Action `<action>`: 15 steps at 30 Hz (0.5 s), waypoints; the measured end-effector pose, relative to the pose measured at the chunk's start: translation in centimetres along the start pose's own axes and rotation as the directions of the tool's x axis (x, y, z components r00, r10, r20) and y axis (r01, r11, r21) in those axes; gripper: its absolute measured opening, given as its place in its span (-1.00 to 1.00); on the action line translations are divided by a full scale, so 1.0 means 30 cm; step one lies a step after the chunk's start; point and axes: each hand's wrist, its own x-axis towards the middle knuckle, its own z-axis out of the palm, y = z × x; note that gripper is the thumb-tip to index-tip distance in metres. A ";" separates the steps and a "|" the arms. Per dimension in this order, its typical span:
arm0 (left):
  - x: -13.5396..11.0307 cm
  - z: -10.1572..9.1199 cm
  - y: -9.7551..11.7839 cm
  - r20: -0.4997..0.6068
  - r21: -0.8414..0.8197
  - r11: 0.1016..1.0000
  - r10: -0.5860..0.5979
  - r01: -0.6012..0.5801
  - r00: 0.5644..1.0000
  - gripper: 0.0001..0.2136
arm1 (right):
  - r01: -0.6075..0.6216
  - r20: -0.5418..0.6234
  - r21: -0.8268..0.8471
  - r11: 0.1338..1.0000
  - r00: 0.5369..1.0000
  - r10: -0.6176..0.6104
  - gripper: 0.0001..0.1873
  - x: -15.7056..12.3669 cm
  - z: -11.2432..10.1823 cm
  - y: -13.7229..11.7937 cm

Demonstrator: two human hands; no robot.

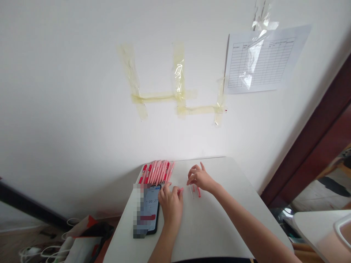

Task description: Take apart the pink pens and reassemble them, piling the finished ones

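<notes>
A row of several pink pens (158, 171) lies side by side at the far left of the white table (219, 226). My left hand (170, 204) rests on the table with its fingers curled round a pink pen part whose tip shows at its right. My right hand (199, 178) hovers a little farther right, fingers bent and pinched over small loose pen pieces (196, 190), red and clear, lying on the table. What the right fingers hold is too small to make out.
A phone (151, 212) showing a timer lies left of my left hand. Tape strips (178, 98) and a printed sheet (260, 60) hang on the wall behind. Bags and cables (76, 241) sit on the floor at left. A dark door frame (309, 138) stands at right.
</notes>
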 end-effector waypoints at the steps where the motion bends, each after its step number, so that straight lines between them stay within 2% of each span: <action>1: 0.000 0.002 -0.001 0.000 -0.007 1.000 -0.001 0.001 1.000 -0.81 | -0.001 -0.035 0.004 1.000 0.999 0.001 -0.75 -0.010 -0.009 -0.006; 5: -0.001 0.004 0.004 0.012 -0.066 0.998 0.008 -0.008 1.000 -0.82 | -0.054 -0.233 0.005 0.999 0.971 0.053 -0.78 -0.081 -0.022 -0.019; 8: 0.000 0.001 0.017 0.022 -0.133 0.990 0.050 -0.046 0.999 -0.85 | -0.112 -0.354 0.003 0.994 0.929 0.106 -0.80 -0.147 0.010 -0.018; 15: 0.003 -0.020 0.032 0.078 -0.206 0.973 0.121 -0.103 0.990 -0.86 | -0.134 -0.421 0.046 0.990 0.896 0.141 -0.80 -0.246 0.141 -0.030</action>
